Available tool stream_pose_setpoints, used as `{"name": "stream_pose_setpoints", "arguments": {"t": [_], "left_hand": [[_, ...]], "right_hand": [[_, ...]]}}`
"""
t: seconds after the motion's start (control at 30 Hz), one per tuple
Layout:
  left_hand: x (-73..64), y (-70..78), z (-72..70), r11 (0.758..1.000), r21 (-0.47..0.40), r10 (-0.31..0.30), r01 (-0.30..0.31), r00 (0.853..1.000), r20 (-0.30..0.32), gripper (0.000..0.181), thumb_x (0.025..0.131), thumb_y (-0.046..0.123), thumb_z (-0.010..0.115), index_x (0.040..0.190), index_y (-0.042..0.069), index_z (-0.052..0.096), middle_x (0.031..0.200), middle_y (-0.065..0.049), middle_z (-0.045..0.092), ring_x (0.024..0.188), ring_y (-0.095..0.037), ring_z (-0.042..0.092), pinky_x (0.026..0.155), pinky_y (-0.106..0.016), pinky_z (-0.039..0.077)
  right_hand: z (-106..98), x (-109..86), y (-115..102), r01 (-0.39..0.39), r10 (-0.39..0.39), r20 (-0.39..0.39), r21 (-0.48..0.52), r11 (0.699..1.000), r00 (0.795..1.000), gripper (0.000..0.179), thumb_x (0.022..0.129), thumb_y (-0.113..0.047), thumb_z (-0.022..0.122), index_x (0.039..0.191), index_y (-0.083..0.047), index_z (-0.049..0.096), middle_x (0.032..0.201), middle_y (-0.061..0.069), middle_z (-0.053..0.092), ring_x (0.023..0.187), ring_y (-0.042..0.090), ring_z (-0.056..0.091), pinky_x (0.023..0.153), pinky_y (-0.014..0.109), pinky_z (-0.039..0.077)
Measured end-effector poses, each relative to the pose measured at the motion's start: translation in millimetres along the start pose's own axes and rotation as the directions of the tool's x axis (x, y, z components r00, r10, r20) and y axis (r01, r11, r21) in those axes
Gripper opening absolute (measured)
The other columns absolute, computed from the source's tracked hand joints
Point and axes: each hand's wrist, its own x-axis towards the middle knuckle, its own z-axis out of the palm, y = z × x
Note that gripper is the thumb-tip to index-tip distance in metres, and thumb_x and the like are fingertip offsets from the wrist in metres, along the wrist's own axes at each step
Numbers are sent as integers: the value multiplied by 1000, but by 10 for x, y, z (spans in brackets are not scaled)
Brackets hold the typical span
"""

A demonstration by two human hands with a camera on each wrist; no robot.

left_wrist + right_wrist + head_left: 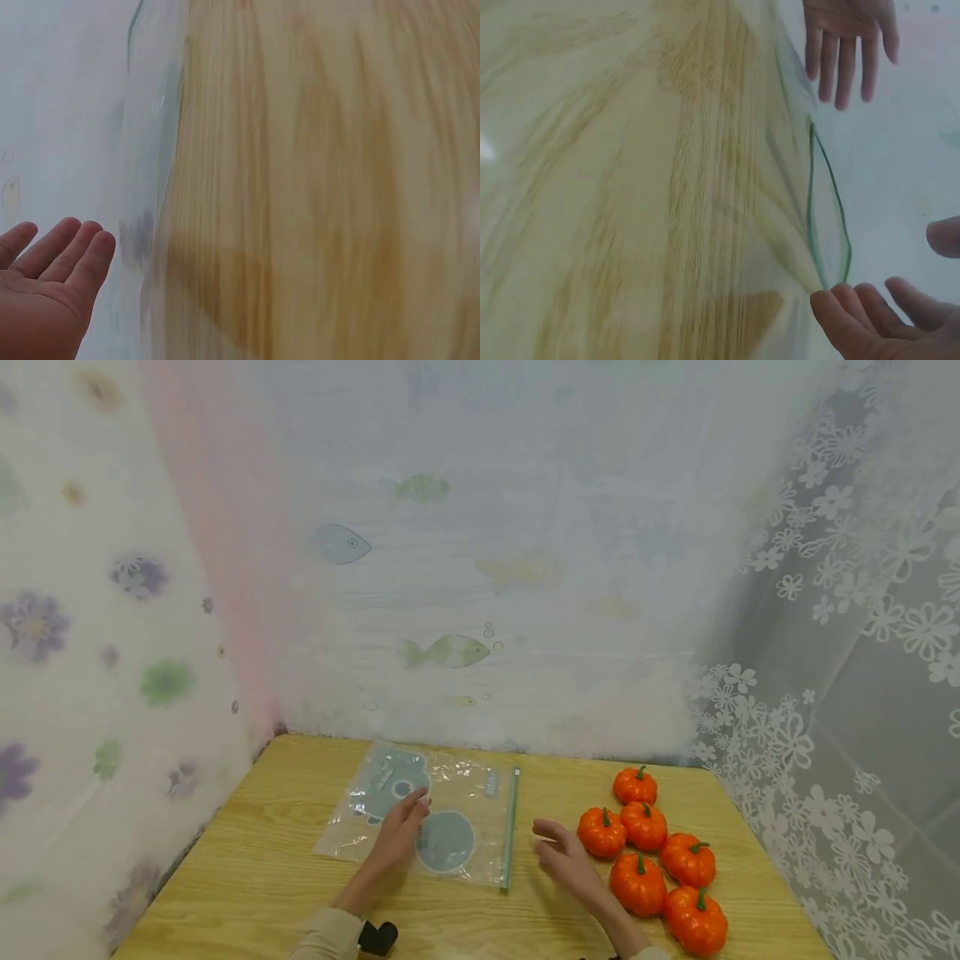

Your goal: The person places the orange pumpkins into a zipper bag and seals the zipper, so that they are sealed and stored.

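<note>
A clear zip bag (487,827) with a blue-grey bear print lies on the wooden table, its green zip edge towards the right. My left hand (397,835) is over the bag's middle, its fingers extended in the left wrist view. To the right of the zip edge my right hand (568,862) hovers, fingers loosely bent and holding nothing. Seen from the right wrist, the green-edged mouth of the bag (811,202) gapes a little beside the right fingertips (832,307). Several small orange pumpkins (637,883) with green stems sit just right of that hand.
The wooden table (247,860) runs back to a whitish curtain (600,677) printed with fish. Flowered curtains hang at the left (165,760) and right (795,777). A black object (378,937) shows beside the left wrist.
</note>
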Motion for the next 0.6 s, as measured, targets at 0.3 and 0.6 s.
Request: {"name": "stream_pose_setpoints", "arguments": {"t": [0.3,0.6], "left_hand": [[27,82,448,961,-258,-60,95,989,138,54,111,23,42,147,-17,36,136,-40,52,125,-51,57,98,-52,54],[154,185,753,887,-385,-164,257,952,257,67,111,33,39,152,-17,20,142,-42,46,130,-52,53,101,-51,53]], "right_hand": [[133,243,42,-84,87,-59,46,995,994,49,107,-12,49,146,16,40,143,37,47,127,45,55,96,47,57],[151,493,-10,-179,184,-17,153,972,983,51,110,-17,41,147,17,35,147,41,41,133,51,49,100,52,53]]}}
